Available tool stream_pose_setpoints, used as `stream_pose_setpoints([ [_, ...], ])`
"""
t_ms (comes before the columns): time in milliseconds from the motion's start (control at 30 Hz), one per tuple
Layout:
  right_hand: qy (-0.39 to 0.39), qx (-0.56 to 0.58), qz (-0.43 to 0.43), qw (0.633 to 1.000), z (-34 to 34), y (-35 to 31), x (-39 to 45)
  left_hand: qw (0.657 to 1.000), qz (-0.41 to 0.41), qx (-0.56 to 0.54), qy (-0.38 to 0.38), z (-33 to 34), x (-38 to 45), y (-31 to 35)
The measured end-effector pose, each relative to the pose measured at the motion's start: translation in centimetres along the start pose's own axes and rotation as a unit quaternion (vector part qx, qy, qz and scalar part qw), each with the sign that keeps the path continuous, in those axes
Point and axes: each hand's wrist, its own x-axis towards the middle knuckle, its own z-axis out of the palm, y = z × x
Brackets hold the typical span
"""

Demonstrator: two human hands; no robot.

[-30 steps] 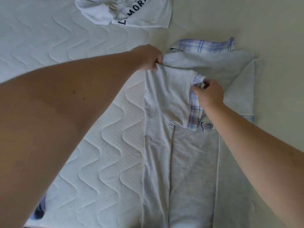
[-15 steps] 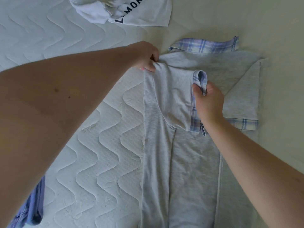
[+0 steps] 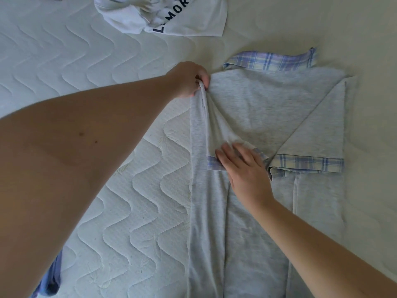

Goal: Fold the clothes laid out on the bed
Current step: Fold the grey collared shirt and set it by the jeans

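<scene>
Left hand [image 3: 190, 79]: fingers curled, pinching a bunched fold of the grey shirt [image 3: 268, 117] at its far-left shoulder corner; the cloth gathers into ridges running down from the grip. Right hand [image 3: 245, 166]: fingers straight and spread, palm down, pressing flat on the cuff end of the left sleeve [image 3: 223, 134], which is folded inward across the shirt body. A strip of plaid cuff [image 3: 212, 164] shows just left of the fingertips.

Grey shirt: lies flat on the mattress [image 3: 111, 160], right of centre, its body running from the far collar toward the near edge of view. Both side edges are turned in, forming long lengthwise creases. The right sleeve [image 3: 322, 130] is folded in as a diagonal panel — its plaid cuff band [image 3: 307, 164] lies across the body, just right of the right hand. A plaid collar [image 3: 270, 60] protrudes at the far edge.

Surroundings: a white garment [image 3: 163, 16] with dark lettering, partly crumpled, lies at the far side, well apart from the shirt. A blue cloth [image 3: 50, 280] shows at the near-left edge, mostly hidden by the left forearm — type cannot be determined. The mattress is white with wavy quilting.
</scene>
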Motion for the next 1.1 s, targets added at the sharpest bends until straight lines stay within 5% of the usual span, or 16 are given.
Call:
stream_pose_setpoints([
  [133, -0.058, -0.007, -0.018, 0.998, 0.6, -0.8, -0.1, 0.999, -0.012, -0.032, 0.032, 0.2, -0.7, 0.0],
  [333, -0.061, 0.032, -0.008, 0.998, -0.4, -1.3, -1.0, 0.964, -0.036, -0.111, 0.24, 2.7, -3.6, 1.0],
  [467, 0.014, 0.102, 0.194, 0.976, -2.0, 0.5, 0.0, 0.956, -0.145, -0.189, 0.174, 6.5, -6.5, 2.6],
  [567, -0.071, 0.118, 0.315, 0.939, -2.4, 1.6, 1.7, 0.959, -0.192, -0.165, 0.128, 8.6, -7.7, 2.3],
  [700, -0.168, 0.109, 0.357, 0.912, -2.5, 2.5, 3.3, 0.94, -0.223, -0.221, 0.132, 9.0, -8.0, 1.6],
  [867, -0.187, 0.067, 0.343, 0.918, -2.7, 2.5, 4.0, 0.941, -0.213, -0.194, 0.177, 9.6, -9.1, 2.0],
  [1100, -0.096, -0.067, 0.259, 0.959, -2.4, 2.4, 2.3, 0.93, -0.234, -0.198, 0.203, 11.2, -11.0, 2.3],
])
